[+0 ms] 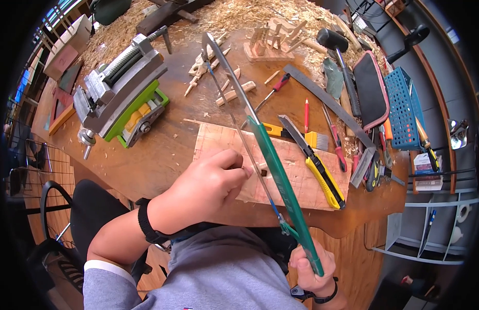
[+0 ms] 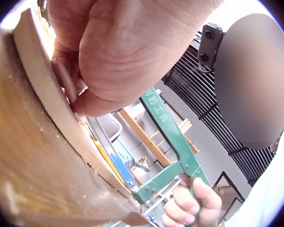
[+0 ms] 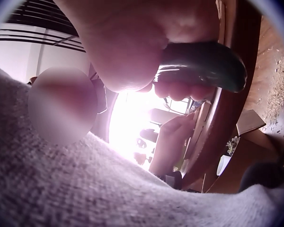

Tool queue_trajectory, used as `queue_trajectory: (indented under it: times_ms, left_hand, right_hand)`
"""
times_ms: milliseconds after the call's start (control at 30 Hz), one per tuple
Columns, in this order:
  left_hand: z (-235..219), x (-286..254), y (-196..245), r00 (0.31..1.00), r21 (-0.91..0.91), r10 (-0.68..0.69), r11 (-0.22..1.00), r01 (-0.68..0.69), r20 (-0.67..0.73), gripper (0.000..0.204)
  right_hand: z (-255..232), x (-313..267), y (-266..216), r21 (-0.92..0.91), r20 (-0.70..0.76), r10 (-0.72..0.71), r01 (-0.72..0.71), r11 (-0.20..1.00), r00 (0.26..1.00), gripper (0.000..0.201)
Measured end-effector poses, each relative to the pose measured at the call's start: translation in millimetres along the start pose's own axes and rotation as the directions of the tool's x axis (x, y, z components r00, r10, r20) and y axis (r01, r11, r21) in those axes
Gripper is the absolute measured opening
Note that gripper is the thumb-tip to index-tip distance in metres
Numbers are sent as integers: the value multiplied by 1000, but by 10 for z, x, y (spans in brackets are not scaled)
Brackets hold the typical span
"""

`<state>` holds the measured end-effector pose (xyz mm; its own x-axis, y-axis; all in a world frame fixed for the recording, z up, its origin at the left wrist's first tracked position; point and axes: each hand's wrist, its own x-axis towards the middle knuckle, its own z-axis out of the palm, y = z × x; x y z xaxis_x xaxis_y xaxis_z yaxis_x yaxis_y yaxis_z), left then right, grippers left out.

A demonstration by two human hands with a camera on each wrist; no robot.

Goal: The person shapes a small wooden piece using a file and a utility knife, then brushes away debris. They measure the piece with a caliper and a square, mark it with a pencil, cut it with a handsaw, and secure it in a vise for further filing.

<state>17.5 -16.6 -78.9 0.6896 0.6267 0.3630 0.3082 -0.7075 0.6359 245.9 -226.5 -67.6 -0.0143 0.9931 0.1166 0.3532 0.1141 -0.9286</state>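
Observation:
My right hand [image 1: 316, 266] grips the green handle of a hacksaw [image 1: 274, 168], its fingers wrapped round it in the right wrist view. The saw's frame slants up and away across the bench, its thin blade passing close by the fingertips of my left hand [image 1: 200, 186]. That hand is bent low over a pale, pencil-marked wooden board [image 1: 301, 155], fingers curled and pinching a small pale wood piece [image 1: 259, 167] mostly hidden behind them and the blade. In the left wrist view the fingertips are right at the face of the board [image 2: 42, 75].
A yellow utility knife [image 1: 322, 178], a yellow brush [image 1: 317, 140] and a red pencil [image 1: 306, 114] lie to the right. Left stands a metal vise [image 1: 120, 77]. Beyond are carved wood pieces [image 1: 237, 93], a steel ruler [image 1: 327, 98], a mallet [image 1: 332, 39] and wood shavings [image 1: 224, 18].

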Motion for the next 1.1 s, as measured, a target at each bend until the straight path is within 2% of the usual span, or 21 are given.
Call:
queue_trajectory:
  times_ms: [200, 300, 367, 433, 533, 567, 600, 733, 767, 800, 933, 967, 1033, 1100]
  left_hand:
    - [19, 2, 25, 1000, -4, -7, 1000, 7, 11, 6]
    - [8, 5, -5, 1000, -23, -18, 1000, 19, 20, 7]
    - [18, 11, 9, 999, -47, -17, 999, 20, 49, 7]
    - [31, 13, 38, 999, -20, -41, 999, 41, -1, 7]
    - [29, 13, 26, 1000, -28, -19, 999, 19, -6, 6]
    - [32, 11, 22, 1000, -30, -22, 999, 22, -7, 6]
    - [35, 13, 16, 1000, -27, -15, 1000, 15, -12, 5]
    - [45, -1, -7, 1000, -38, -15, 999, 15, 0, 5]
    - [46, 2, -12, 1000, -40, -17, 999, 17, -1, 5]
    - [47, 4, -15, 1000, -54, -14, 998, 14, -3, 5]
    - [18, 11, 18, 999, -68, -32, 997, 34, 30, 5]
    - [28, 14, 24, 999, -69, -27, 997, 29, 33, 5]
    - [61, 23, 24, 1000, -35, -9, 999, 8, -17, 4]
    - [59, 38, 60, 1000, -40, 4, 999, -4, 3, 4]
  right_hand:
    - [91, 320, -73, 13, -28, -4, 5, 1000, 1000, 47]
    - [139, 425, -120, 2, -56, 36, -36, 999, 998, 41]
    - [183, 391, -101, 2, -78, 30, -30, 1000, 996, 39]
    - [153, 325, -92, -2, -92, 19, -19, 1000, 996, 37]
    - [0, -60, -72, -33, -14, 29, -29, 999, 999, 46]
    - [15, -149, -114, -62, -46, 44, -47, 997, 998, 32]
    - [25, -187, -168, -91, -78, 58, -65, 994, 995, 29]
    - [33, -142, -200, -55, -81, 88, -92, 994, 993, 29]
    - [24, -115, -126, -50, -48, 68, -71, 996, 997, 31]
    - [18, -47, -98, -45, -15, 47, -48, 998, 999, 45]
    - [113, 350, -122, -19, -40, 39, -40, 999, 998, 45]
    - [120, 366, -128, 28, -46, 47, -45, 999, 998, 46]
    - [140, 321, -145, 17, -56, 37, -36, 999, 998, 46]
    - [155, 228, -124, 9, -71, -4, 5, 1000, 997, 48]
